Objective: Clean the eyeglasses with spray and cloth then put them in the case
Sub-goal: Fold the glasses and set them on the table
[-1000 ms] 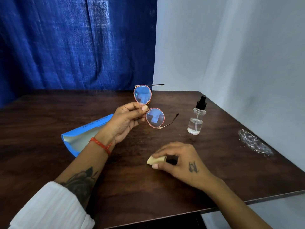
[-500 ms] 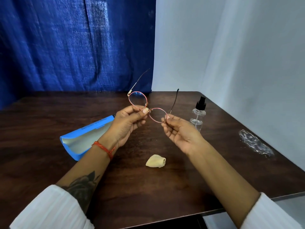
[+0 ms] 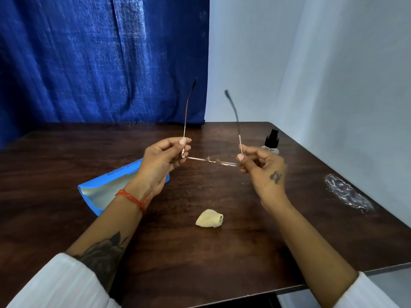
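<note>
Tipped edge-on since before, eyeglasses (image 3: 212, 161) lie crosswise, temples up, both hands' fingers (image 3: 182, 142) pinching the hinges

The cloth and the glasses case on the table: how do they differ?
The cloth is pale yellow and bunched into a small wad; the case is bright blue, longer, and lies open, showing a pale lining. The cloth lies fully in view; the left hand partly hides the case. Both rest untouched on the table.

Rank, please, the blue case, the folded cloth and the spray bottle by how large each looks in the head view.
1. Blue case, partly hidden by the left hand.
2 and 3. Folded cloth and spray bottle look alike; the bottle stands farther away, partly hidden by the right hand, so unranked.
</note>
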